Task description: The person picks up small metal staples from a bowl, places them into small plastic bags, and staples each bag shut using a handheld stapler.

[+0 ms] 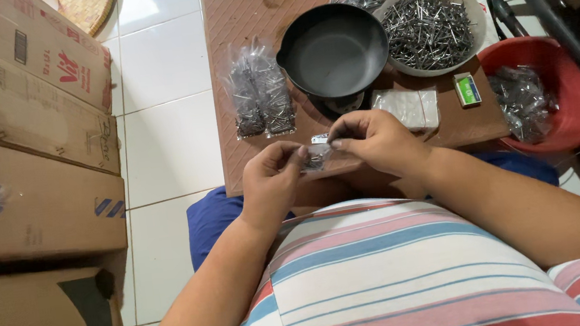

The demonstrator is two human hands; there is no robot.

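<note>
Both hands pinch a small clear plastic bag (317, 154) of metal nails between them, over the near edge of a low brown board (244, 15). My left hand (272, 181) grips the bag's left side, my right hand (373, 140) its right side and top. Beyond the hands sit a black scale pan (332, 50), a grey bowl of loose nails (428, 31), and filled nail bags (258, 95) lying left of the pan.
A stack of flat clear bags (411, 107) and a small green box (467, 89) lie near the right hand. A red basin (559, 88) with filled bags stands at the right. Cardboard boxes (25, 142) line the left; a black chair frame (565, 22) rises far right.
</note>
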